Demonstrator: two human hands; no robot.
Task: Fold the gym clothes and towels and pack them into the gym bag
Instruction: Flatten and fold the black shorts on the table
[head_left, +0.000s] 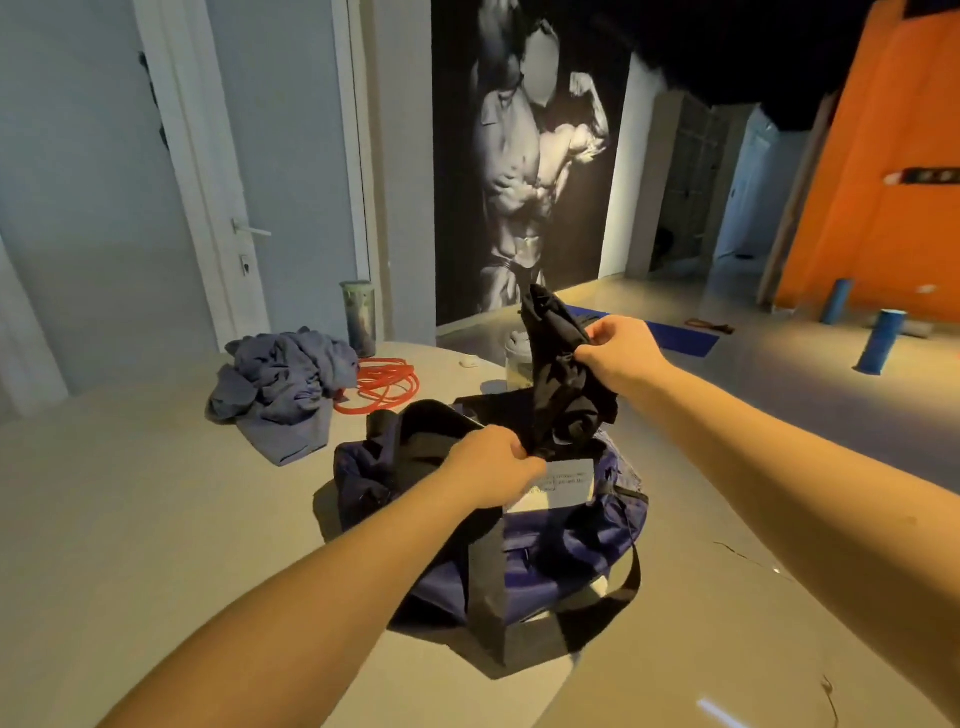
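Note:
A black garment (558, 384) hangs bunched in the air above the navy gym bag (561, 551), which sits slumped on the grey table (156, 519). My left hand (493, 465) grips the garment's lower end just over the bag's opening. My right hand (621, 356) pinches it higher up, to the right. A white paper label (563, 486) lies on the bag. A crumpled blue-grey garment (283, 387) lies in a heap on the table to the left of the bag.
A coiled orange rope (387, 384) lies beside the blue-grey heap. A tall tumbler (358, 317) stands at the table's far edge, and a clear container (517, 358) behind the black garment. On the floor beyond are a blue mat (680, 335) and blue rollers (880, 340).

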